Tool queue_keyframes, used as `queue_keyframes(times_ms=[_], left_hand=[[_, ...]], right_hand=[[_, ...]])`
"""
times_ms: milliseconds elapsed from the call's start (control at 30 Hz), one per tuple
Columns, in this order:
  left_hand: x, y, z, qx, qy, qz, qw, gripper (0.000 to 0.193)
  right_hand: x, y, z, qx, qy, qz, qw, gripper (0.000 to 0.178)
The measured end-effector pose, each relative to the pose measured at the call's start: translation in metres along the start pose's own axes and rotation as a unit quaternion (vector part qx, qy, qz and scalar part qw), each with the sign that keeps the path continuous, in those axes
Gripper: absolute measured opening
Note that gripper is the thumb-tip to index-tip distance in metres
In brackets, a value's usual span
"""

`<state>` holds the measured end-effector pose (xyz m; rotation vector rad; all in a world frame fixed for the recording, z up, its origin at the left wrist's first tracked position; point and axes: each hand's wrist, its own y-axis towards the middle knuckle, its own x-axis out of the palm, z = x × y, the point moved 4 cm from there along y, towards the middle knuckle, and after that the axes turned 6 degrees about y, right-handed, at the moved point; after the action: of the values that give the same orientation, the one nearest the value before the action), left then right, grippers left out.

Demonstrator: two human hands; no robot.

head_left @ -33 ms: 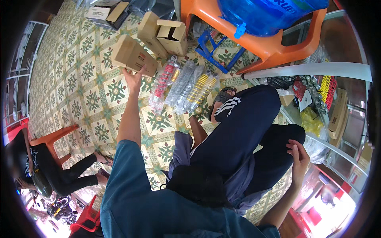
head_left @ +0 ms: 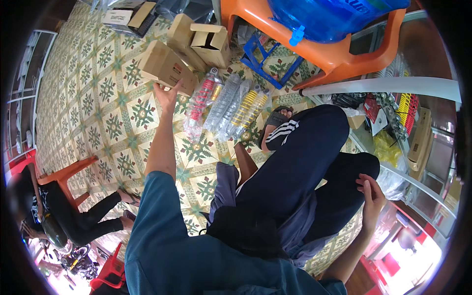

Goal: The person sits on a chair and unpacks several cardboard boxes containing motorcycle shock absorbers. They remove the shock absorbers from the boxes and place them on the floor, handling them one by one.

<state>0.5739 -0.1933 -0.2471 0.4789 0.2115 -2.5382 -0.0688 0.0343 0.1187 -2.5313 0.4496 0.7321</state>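
My left hand (head_left: 167, 96) reaches forward and grips the near edge of a brown cardboard box (head_left: 166, 68), thumb on one side and fingers on the other. Right of that hand, plastic-wrapped shock absorbers lie side by side on the tiled floor: one with a red spring (head_left: 200, 102), a silver-grey wrapped one (head_left: 222, 102) and a yellow-spring pair (head_left: 250, 109). Two more brown boxes stand just behind, one with its flap raised (head_left: 211, 46). By my right knee, my right hand (head_left: 372, 196) hangs with loosely bent fingers apart, holding nothing.
An orange plastic stool (head_left: 339, 61) carries a big blue water bottle (head_left: 334, 19), with a blue frame (head_left: 275, 69) beside it. A metal-framed glass case (head_left: 423, 187) with springs and parts stands on the right. At left sits another person (head_left: 83, 211). A dark box (head_left: 130, 19) lies farther off.
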Motion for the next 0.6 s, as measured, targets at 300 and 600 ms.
queue_keyframes(times_ms=[300,600], left_hand=[[0.034,0.010,-0.034,0.019,-0.011,-0.011,1.000,0.095],[0.028,0.018,-0.072,0.103,0.096,-0.092,0.986,0.076]], right_hand=[[0.001,0.008,0.011,0.012,0.009,0.010,1.000,0.030],[-0.002,0.014,0.013,0.017,0.006,0.000,1.000,0.030]])
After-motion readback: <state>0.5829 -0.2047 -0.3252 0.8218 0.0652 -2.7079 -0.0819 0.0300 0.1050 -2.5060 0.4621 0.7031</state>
